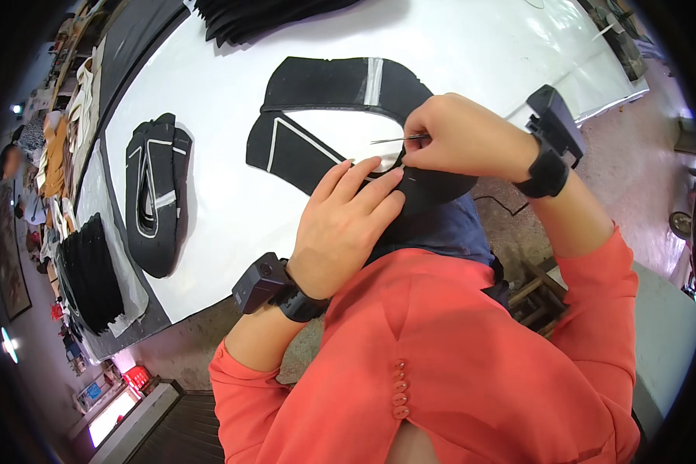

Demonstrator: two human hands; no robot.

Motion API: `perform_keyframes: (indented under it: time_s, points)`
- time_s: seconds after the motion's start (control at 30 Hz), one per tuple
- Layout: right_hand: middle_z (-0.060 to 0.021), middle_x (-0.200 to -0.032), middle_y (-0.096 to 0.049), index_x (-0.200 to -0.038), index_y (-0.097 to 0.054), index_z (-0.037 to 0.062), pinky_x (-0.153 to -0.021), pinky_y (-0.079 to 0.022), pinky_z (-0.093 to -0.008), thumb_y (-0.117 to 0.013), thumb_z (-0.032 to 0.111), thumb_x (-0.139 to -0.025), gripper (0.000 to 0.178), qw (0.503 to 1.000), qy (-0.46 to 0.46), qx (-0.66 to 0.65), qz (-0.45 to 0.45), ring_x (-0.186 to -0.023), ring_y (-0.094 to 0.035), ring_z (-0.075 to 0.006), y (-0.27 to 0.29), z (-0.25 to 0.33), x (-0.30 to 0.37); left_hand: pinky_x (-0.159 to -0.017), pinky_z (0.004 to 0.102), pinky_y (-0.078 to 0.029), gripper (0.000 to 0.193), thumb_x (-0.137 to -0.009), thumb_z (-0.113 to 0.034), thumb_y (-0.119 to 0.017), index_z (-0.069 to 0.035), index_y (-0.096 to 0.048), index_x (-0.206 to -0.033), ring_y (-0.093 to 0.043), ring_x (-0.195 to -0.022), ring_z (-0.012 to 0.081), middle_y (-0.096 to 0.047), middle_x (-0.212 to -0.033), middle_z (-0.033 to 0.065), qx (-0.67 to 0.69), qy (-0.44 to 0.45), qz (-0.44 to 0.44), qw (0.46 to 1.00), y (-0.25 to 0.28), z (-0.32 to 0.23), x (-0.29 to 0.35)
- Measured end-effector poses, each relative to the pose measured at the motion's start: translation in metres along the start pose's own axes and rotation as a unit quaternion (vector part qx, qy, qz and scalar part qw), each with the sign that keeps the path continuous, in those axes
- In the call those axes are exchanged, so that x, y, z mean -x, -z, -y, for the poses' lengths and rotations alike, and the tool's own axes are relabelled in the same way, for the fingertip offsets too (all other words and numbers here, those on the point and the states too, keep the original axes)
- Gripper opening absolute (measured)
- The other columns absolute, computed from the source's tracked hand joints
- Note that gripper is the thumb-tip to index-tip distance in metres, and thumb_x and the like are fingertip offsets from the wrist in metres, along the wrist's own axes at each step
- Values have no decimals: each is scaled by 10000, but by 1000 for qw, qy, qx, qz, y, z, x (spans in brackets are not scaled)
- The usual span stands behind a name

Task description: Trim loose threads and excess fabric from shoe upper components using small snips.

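A black, curved shoe-upper-like piece (313,83) lies on the white tabletop, with white strips along its inner edge and a pale band across its far side. My left hand (346,220) rests on its near edge, fingers stretched out and slightly spread, fingertips at the white-lined opening. My right hand (460,139) is closed at the right side of the opening. From its fingers a thin pointed metal tool (390,141) juts left; its handle is hidden, so its exact kind is unclear. The right fingertips also meet the piece's edge near the left fingers.
A stack of similar black pieces (153,224) lies on the left of the white table (216,224). More black pieces (263,15) are piled at the far edge, and another black bundle (91,271) sits at the far left. A wooden stool (537,298) stands below the table.
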State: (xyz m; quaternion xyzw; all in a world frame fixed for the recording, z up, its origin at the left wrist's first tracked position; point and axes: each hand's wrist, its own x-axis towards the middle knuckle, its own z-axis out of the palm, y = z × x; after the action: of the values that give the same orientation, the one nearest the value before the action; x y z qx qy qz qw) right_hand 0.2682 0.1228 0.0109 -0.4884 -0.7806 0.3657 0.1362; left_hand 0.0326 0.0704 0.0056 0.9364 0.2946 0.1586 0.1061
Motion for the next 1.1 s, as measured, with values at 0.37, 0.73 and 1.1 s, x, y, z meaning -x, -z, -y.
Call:
perform_keyframes:
  time_s: [0.37, 0.73, 1.1]
  points:
    - [-190, -677, -616, -797, -690, -63, -609, -481, -354, -715, 163, -767, 229, 999, 36, -28, 12, -600, -594, -272, 13, 4, -14, -1028, 452, -483, 245, -837, -49, -627, -76, -690, -1072, -621, -1201, 275, -689, -1250, 41, 8, 11, -31, 999, -6, -3, -1]
    - [-190, -663, -621, -777, -686, -65, -609, -493, -350, -719, 165, -751, 233, 1000, -2, 8, 17, -587, -594, -267, 10, -8, -14, -998, 456, -495, 252, -824, -44, -635, -53, -690, -1070, -625, -1170, 296, -686, -1199, 70, 3, 29, -70, 997, -20, -11, -5]
    - [-153, -632, -606, -776, -688, -47, -585, -479, -340, -725, 182, -744, 234, 999, 11, 2, 51, -573, -582, -239, 26, -11, -15, -1000, 469, -495, 231, -813, 9, -626, -44, -677, -1033, -613, -1200, 315, -678, -1247, 76, 15, 50, -79, 996, -22, -14, -12]
